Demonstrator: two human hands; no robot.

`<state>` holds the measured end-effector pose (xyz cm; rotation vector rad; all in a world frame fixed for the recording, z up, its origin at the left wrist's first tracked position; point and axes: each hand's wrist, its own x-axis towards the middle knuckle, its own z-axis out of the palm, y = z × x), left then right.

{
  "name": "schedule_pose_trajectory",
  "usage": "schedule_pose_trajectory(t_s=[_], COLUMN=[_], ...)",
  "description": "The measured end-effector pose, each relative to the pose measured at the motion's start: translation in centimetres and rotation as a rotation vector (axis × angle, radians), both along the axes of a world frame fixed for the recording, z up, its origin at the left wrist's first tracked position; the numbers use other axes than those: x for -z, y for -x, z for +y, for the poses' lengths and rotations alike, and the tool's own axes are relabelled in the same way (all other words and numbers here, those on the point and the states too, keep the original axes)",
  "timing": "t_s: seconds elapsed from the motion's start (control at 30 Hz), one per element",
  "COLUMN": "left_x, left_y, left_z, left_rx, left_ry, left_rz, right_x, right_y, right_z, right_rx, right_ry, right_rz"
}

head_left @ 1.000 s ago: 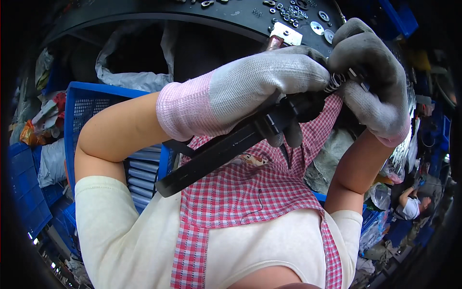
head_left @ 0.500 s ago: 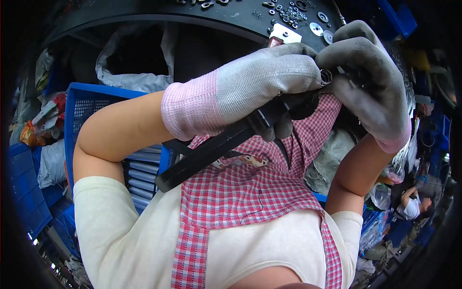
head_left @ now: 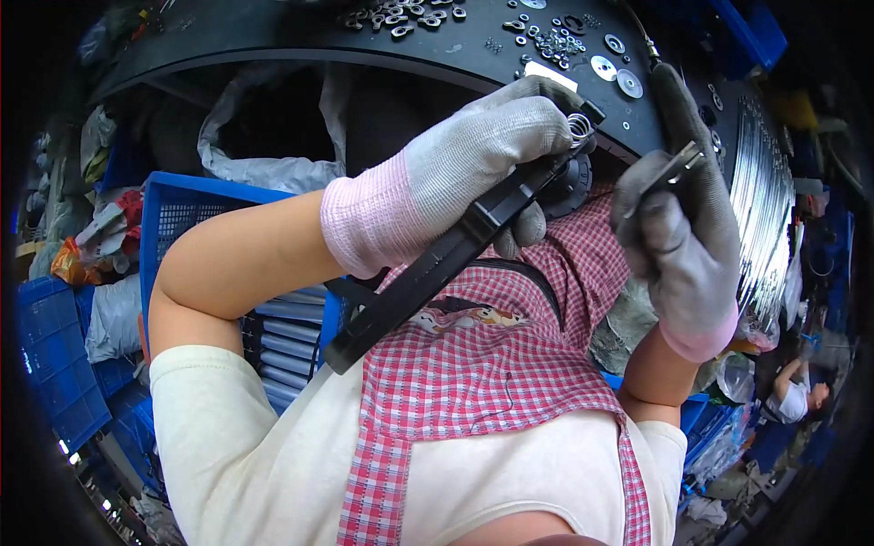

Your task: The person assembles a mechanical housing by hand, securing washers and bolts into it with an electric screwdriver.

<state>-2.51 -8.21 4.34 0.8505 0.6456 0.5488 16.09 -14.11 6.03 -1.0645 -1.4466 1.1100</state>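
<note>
A long black bar-shaped tool (head_left: 428, 278), flat and rigid, runs on a slant from the lower left, over the red-checked apron (head_left: 492, 382), up to the right, where it ends in a round black head (head_left: 566, 187) near the middle of the view. A small coiled metal spring (head_left: 580, 127) sits at that upper end, just beside the fingertips.

The left hand (head_left: 473, 173), in a grey knit glove with a pink cuff, comes in from the left on a bare, bent forearm. It is closed around the upper part of the black tool, fingers wrapped over it and the knuckles turned up, with the spring touching or just at its fingertips.

The right hand (head_left: 678, 227), gloved the same way, rises from the lower right on a forearm held nearly upright. Its fingers are curled narrow and pinch a small flat grey metal piece (head_left: 678, 168), which juts out to the upper right. This hand stands apart from the tool's head, a little to the right of it.

Beyond both hands lies the dark round bench (head_left: 273, 36), its far surface strewn with washers and nuts (head_left: 564, 41). A blue plastic crate (head_left: 196, 218) stands at the left, and a bundle of bright metal rods (head_left: 760, 191) lies at the right.
</note>
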Motion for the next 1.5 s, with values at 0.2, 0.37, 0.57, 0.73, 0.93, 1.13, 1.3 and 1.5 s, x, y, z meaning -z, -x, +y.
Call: schedule_pose_trajectory(t_s=[0.2, 0.37, 0.57, 0.73, 0.93, 1.13, 1.3, 1.5], left_x=[0.7, 0.8, 0.1, 0.0, 0.0, 0.2, 0.7, 0.1], left_y=[-0.6, -0.9, -1.2, -1.0, -1.5, -1.8, -1.8, -2.2], left_z=[-1.1, -1.8, -2.0, -2.3, -2.5, -2.5, -2.4, -2.8], left_rx=[-0.015, -0.018, 0.015, 0.007, -0.063, -0.081, -0.054, -0.085], left_ry=[-0.096, -0.123, -0.079, -0.123, -0.093, -0.077, -0.125, -0.123], left_rz=[-0.083, -0.103, -0.119, -0.091, -0.097, -0.096, -0.145, -0.083], right_x=[-2.2, -3.0, 2.3, 0.8, -1.7, -2.1, -0.7, -0.2], right_y=[4.0, 4.2, 5.0, 4.9, 4.4, 3.6, 2.1, 0.3], right_z=[-1.7, -2.7, -4.4, -4.0, -2.8, -2.5, -2.3, -0.9], right_rx=[0.134, 0.211, 0.579, 0.415, 0.204, 0.075, 0.025, -0.137], right_ry=[0.248, 0.409, -0.257, -0.013, 0.283, 0.325, 0.12, -0.236], right_rz=[0.331, 0.504, -0.113, 0.172, 0.513, 0.512, 0.192, -0.081])
